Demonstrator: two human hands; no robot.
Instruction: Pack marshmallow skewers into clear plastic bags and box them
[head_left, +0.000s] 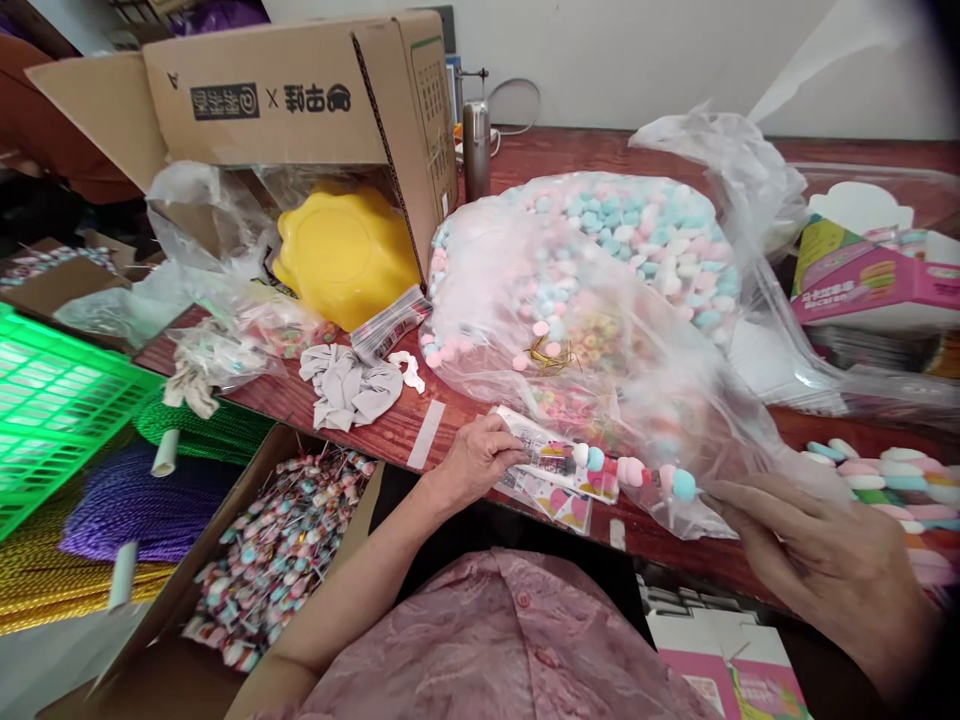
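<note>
A skewer of pink, white and blue marshmallow candies [634, 472] lies level over the table's front edge. My left hand [480, 458] is closed on a small printed clear wrapper [551, 462] at the skewer's left end. My right hand [817, 555] pinches the skewer's stick at its right end, just past a blue candy. Behind them sits a big clear plastic bag [592, 290] full of loose pastel candies.
An open cardboard box [300, 100] holding a yellow bowl [341, 250] stands at the back left. Below the red-brown table [547, 150] a box of finished skewers [277, 550] sits beside a green crate [52, 400] and cord spools. Pink cartons [870, 275] lie right.
</note>
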